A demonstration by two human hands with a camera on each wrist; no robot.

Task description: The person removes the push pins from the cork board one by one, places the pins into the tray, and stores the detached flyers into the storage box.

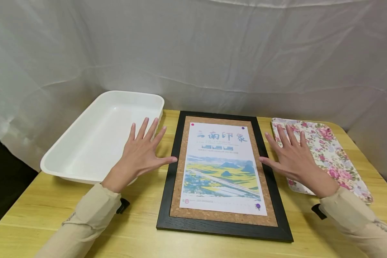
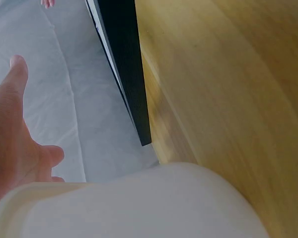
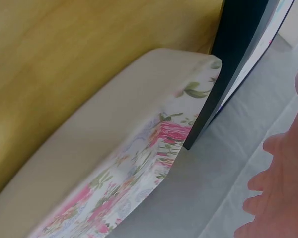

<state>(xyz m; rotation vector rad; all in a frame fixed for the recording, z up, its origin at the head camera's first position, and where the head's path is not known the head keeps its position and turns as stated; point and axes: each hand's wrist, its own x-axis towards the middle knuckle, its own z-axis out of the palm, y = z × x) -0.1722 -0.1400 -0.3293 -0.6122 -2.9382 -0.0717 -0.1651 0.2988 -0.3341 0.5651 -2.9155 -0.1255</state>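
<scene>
A black-framed cork board [image 1: 224, 221] lies on the table with a printed landscape poster [image 1: 222, 172] on it. Coloured push pins mark the poster's corners, among them a purple push pin [image 1: 258, 206]. My left hand [image 1: 140, 152], fingers spread and holding nothing, hovers between the board and a white plastic tray [image 1: 84, 143]. On the other side my right hand [image 1: 293, 157] is spread the same way, above the near-left part of a floral tray [image 1: 337, 154]. In the left wrist view, the thumb and fingers of the left hand [image 2: 10, 124] stand clear of the black frame [image 2: 121, 69].
The wooden table [image 1: 138, 222] carries both trays and the board side by side. A grey-white cloth [image 1: 213, 53] hangs behind the table's back edge and along the sides. At far left there is a dark area beyond the table edge.
</scene>
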